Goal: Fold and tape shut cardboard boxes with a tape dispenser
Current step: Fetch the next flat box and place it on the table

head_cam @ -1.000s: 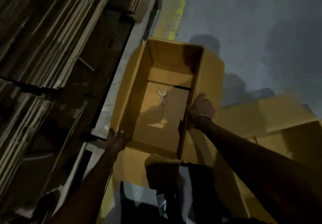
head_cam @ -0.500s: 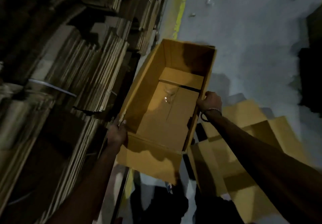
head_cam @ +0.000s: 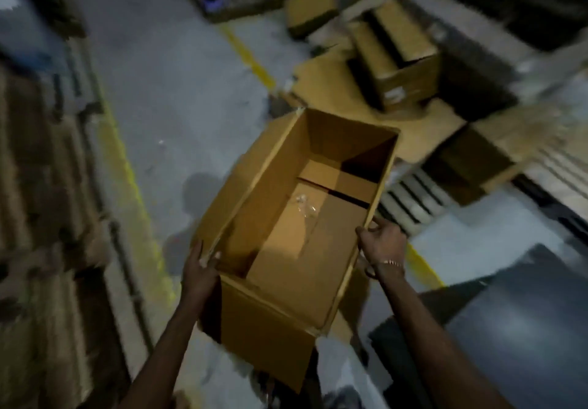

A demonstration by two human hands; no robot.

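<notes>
My left hand grips the near left corner of the open cardboard box, thumb hooked over the rim, and my right hand pinches the right wall's top edge near its near end, so I carry the box above the grey floor with its mouth up and its bottom flaps closed. The near flap hangs loose toward me. I judge the risk is the thin wall buckling or slipping from such shallow holds, tipping the box onto the other boxes ahead. No tape dispenser is in view; the glint on the box's bottom seam may be tape, but blur hides it, and the stacks at left are smeared.
</notes>
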